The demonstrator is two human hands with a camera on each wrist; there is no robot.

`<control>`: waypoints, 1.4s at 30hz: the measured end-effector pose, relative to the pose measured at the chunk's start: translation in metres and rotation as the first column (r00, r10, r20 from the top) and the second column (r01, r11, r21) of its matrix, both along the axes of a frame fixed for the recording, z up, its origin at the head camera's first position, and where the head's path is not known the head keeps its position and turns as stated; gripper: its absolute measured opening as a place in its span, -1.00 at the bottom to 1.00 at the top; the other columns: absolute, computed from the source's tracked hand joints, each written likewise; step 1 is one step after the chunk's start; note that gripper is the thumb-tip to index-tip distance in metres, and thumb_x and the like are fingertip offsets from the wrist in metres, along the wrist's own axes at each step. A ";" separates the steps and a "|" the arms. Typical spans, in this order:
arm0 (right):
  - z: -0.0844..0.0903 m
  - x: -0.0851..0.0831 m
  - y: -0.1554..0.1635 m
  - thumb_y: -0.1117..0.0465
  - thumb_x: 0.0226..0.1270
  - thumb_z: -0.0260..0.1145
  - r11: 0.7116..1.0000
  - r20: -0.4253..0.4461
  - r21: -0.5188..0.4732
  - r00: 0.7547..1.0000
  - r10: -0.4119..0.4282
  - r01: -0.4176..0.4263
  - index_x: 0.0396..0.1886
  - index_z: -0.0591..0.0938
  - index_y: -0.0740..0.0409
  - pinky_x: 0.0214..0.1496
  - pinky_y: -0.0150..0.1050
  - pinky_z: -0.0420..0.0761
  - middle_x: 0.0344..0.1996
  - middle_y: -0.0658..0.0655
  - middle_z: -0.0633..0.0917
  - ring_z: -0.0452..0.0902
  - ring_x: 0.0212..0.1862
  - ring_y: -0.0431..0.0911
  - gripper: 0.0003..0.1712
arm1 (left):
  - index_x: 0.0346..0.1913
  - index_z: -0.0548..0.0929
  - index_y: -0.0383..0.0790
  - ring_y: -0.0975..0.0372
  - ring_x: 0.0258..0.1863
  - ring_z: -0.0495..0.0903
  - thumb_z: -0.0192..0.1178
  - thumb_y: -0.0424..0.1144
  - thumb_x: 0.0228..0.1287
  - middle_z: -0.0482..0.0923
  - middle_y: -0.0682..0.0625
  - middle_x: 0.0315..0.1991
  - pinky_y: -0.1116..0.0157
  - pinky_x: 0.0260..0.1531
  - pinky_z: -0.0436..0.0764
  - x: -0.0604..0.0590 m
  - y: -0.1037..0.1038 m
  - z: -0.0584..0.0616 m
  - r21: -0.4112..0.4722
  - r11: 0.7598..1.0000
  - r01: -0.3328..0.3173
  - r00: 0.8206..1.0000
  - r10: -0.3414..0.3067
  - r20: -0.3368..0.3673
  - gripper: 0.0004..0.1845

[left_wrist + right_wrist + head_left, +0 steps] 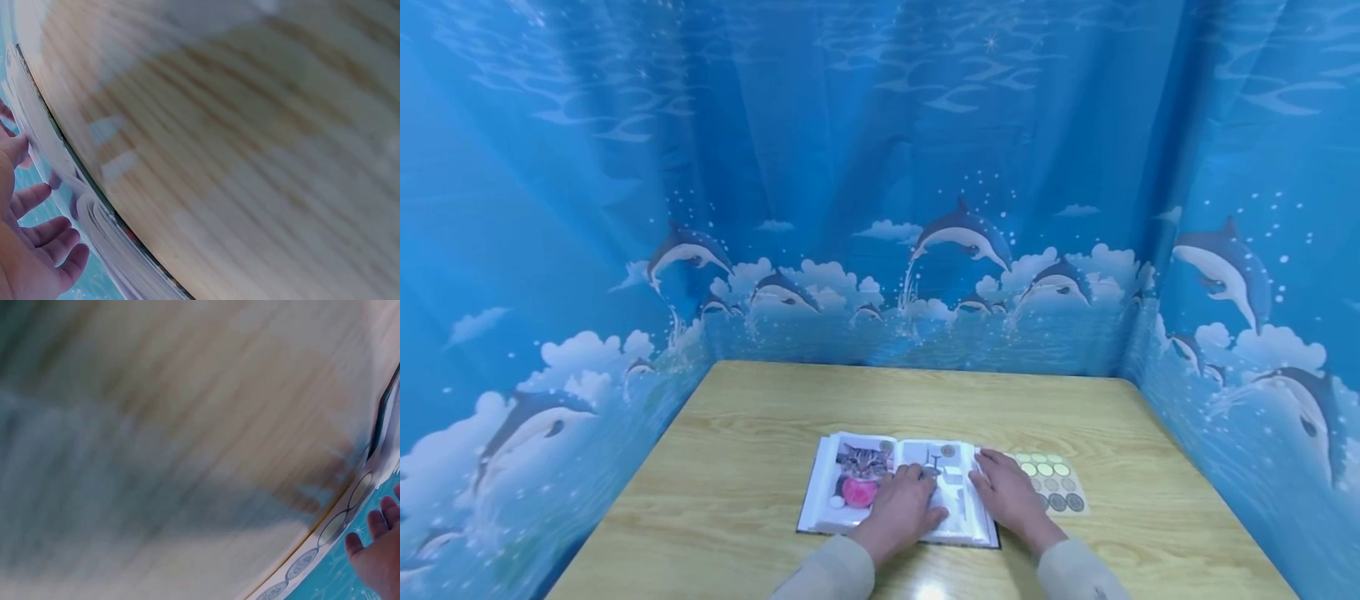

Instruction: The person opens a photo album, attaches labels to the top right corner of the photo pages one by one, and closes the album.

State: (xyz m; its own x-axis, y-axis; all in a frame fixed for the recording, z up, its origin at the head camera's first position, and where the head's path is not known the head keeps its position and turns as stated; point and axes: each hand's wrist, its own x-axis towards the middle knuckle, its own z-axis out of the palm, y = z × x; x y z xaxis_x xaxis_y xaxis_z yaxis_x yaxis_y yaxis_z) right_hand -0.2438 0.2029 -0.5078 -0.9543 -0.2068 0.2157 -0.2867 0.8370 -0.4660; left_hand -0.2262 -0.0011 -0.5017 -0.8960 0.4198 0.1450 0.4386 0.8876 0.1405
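The open book (898, 492) lies on the table (737, 467) at 6 o'clock. The left hand (901, 510) and right hand (1009, 493) rest flat on its right page, fingers (917, 473) straight, gripping nothing. A sticker sheet (1054, 482) lies at the book's 3 o'clock.

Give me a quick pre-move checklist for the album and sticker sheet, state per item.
1. Photo album lies open and flat on the wooden table: ok.
2. Left hand rests flat on the album's pages, fingers straight, no grip on a page: ok.
3. Right hand rests on the album's right edge, fingers straight: ok.
4. Sticker sheet lies on the table right of the album, beside the right hand, untouched: ok.
5. Cat photo on the left page is uncovered: ok.
6. Any sticker already lifted from the sheet: cannot tell, the wrist views are blurred.
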 end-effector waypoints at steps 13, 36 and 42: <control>-0.002 0.011 -0.006 0.13 0.40 0.26 0.995 0.062 -0.067 0.995 -0.072 0.076 0.12 0.64 0.25 0.32 0.30 0.28 0.14 0.33 0.60 0.43 0.24 0.29 -0.60 | 0.20 0.60 -0.17 0.05 0.15 0.50 0.26 0.38 0.10 0.49 -0.13 0.23 0.05 0.10 0.57 0.006 -0.003 0.001 0.011 1.000 0.023 0.999 -0.023 0.029 -0.21; -0.009 0.016 -0.008 0.20 0.33 0.32 0.995 0.017 -0.036 0.996 -0.091 0.091 0.11 0.64 0.24 0.33 0.43 0.11 0.14 0.32 0.60 0.40 0.24 0.30 -0.61 | 0.29 0.52 -0.13 0.03 0.28 0.40 0.37 0.40 -0.08 0.39 -0.13 0.33 0.00 0.22 0.48 0.006 -0.007 0.001 0.045 0.996 0.070 0.993 -0.075 0.096 -0.07; -0.009 0.016 -0.009 0.20 0.34 0.30 0.995 0.042 -0.023 0.994 -0.098 0.099 0.14 0.63 0.25 0.33 0.41 0.14 0.16 0.31 0.58 0.40 0.26 0.28 -0.59 | 0.28 0.55 -0.16 0.03 0.26 0.41 0.36 0.37 -0.02 0.42 -0.14 0.31 0.01 0.22 0.48 0.006 -0.008 0.001 0.063 0.995 0.081 0.992 -0.087 0.094 -0.12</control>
State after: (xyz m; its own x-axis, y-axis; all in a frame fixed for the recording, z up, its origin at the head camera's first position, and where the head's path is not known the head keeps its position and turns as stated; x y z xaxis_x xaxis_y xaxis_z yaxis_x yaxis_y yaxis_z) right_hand -0.2283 0.1944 -0.5169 -0.9779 -0.1059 0.1805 -0.1836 0.8482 -0.4968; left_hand -0.2206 -0.0093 -0.5012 -0.8690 0.4872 0.0864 0.4929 0.8372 0.2368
